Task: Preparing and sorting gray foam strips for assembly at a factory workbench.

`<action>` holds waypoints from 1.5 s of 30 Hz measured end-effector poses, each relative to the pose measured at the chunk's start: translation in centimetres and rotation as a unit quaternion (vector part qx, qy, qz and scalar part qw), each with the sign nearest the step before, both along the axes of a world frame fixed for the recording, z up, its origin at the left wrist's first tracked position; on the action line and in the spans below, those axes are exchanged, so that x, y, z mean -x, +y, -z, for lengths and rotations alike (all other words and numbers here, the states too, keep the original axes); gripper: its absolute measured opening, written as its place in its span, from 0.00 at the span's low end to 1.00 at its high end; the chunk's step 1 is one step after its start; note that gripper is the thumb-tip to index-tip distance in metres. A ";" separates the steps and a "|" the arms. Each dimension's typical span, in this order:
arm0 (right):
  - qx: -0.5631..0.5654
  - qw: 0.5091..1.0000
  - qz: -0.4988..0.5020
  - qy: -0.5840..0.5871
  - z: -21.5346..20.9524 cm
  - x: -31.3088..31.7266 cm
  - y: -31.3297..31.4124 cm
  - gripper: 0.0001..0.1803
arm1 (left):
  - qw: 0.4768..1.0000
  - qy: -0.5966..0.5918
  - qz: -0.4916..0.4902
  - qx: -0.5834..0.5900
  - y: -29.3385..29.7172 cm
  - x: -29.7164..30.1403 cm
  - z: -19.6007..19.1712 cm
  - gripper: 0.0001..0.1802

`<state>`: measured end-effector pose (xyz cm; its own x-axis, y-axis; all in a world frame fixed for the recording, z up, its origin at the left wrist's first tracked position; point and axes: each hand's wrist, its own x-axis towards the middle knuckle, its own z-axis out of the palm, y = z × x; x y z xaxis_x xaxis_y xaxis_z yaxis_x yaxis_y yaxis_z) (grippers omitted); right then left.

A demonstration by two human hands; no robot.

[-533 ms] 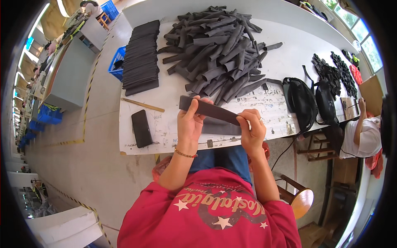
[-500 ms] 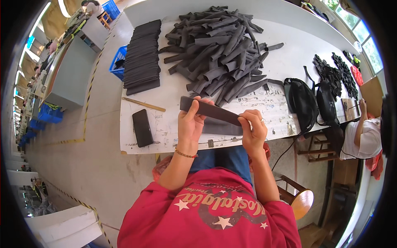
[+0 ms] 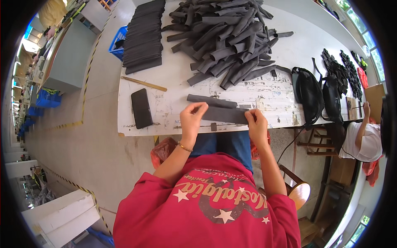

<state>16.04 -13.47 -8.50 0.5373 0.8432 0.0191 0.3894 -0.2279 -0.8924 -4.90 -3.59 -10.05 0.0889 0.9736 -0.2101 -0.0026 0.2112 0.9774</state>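
Between my hands a flat dark-grey fabric strip (image 3: pixel 225 115) is stretched sideways, low over the front edge of the white table (image 3: pixel 173 120). My left hand (image 3: pixel 193 118) pinches its left end between thumb and fingers. The right end is pinched by my right hand (image 3: pixel 257 124). Just beyond it lies another rolled grey fabric piece (image 3: pixel 213 101). A big loose pile of curled fabric pieces (image 3: pixel 231 39) covers the table farther back. To the left of that pile, flattened strips are laid in a neat overlapping stack (image 3: pixel 144 39).
On the table's left are a black phone (image 3: pixel 142 108) and a thin wooden stick (image 3: pixel 144 84). A blue basket (image 3: pixel 118 43) adjoins the left edge. Black bags (image 3: pixel 308 97) lie to the right, with small dark pieces beyond. Another person (image 3: pixel 364 140) sits at the far right.
The held strip has come down nearer the table and turned from slanting to almost level. My left hand has shifted down and right. The view has tipped, so the table appears higher.
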 end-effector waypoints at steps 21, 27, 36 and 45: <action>0.084 0.993 0.034 -0.077 2.6 -1.7 1.6 0.13 | 0.911 0.219 0.111 -0.330 7.1 1.6 -0.4 0.06; 0.057 0.975 0.046 -0.209 2.0 -1.7 2.3 0.14 | 0.861 0.221 0.238 -0.392 7.8 0.4 -0.4 0.10; 0.069 0.873 0.198 -0.441 4.2 -22.0 4.5 0.12 | 0.787 0.309 0.349 -0.404 8.5 -3.1 -0.3 0.08; 0.281 0.759 -0.024 -0.587 4.3 -23.4 5.7 0.07 | 0.780 0.341 0.355 -0.386 9.2 -1.4 -0.4 0.07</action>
<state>39.40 -7.81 -12.76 0.3975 0.9131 0.0910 0.8605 -0.4053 0.3086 -3.51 5.62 -9.65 0.7879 0.5888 0.1806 0.4230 -0.7305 0.5361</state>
